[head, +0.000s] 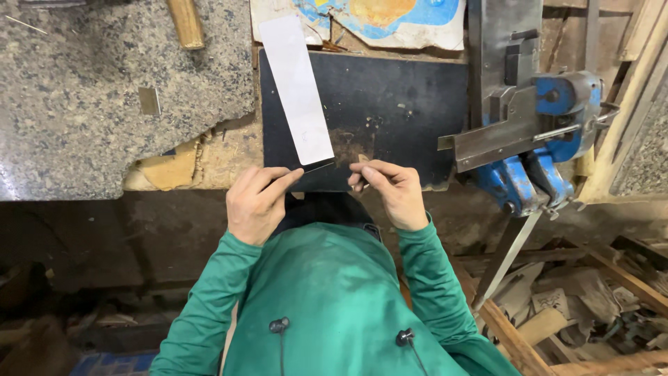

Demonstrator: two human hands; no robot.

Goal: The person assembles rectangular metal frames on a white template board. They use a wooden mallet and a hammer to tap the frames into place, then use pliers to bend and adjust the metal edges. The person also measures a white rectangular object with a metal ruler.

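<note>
The left hand [257, 202] is pinching the near end of a thin, dark, flat strip [321, 166], with thumb and forefinger closed together on it. The strip is lying at the front edge of a black rectangular board [396, 104], just below the lower end of a long white rectangular sheet [296, 87]. The right hand [391, 189] is resting at the same front edge, its fingers curled and its fingertips pressed together close to the strip's other end; what they are gripping is too small to tell.

The black board is showing a matte surface, scuffed and dusty near the hands. The white sheet is lying tilted across the board's left part, smooth and unmarked. To the left, a speckled grey stone slab [90, 104] with a broken, irregular edge is covering the bench, and a small square metal piece [148, 100] is lying on it. A wooden handle [186, 22] is lying at the slab's top edge.

To the right of the board, a blue bench vise [550, 132] is holding a flat grey steel bar [497, 143] that is pointing toward the board. Wooden slats and scraps [557, 313] are lying on the floor lower right. The person is wearing a green long-sleeved garment [327, 306].
</note>
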